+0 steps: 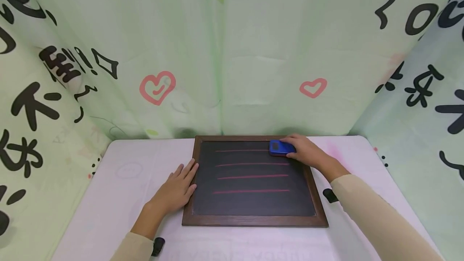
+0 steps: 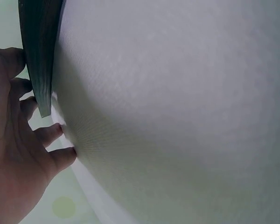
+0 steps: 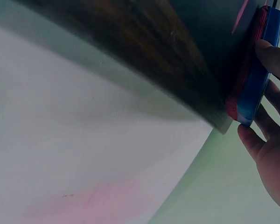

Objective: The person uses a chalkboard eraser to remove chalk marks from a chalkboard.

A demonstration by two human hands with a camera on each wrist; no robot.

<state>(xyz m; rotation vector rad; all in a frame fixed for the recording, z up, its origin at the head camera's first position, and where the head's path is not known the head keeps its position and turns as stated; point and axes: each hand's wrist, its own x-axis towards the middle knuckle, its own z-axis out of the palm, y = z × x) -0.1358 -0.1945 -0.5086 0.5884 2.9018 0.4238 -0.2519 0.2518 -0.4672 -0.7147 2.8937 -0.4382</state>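
A chalkboard (image 1: 253,204) in a brown wooden frame lies on the table, with several pink chalk lines drawn across it. At its upper right my right hand (image 1: 308,150) grips a blue board eraser (image 1: 282,148), which covers the right end of the top line. In the right wrist view, the eraser (image 3: 254,70) shows a red felt side facing the board, with thumb and fingers around its blue back. My left hand (image 1: 175,188) rests against the left frame edge, fingers spread. The left wrist view has its fingers touching the frame (image 2: 39,56) and the tabletop.
The board sits on a white-covered table (image 1: 145,164) near its back edge. A pale green curtain (image 1: 253,51) with black characters and red hearts hangs behind and on both sides. A pink smudge (image 3: 98,203) marks the cloth right of the board.
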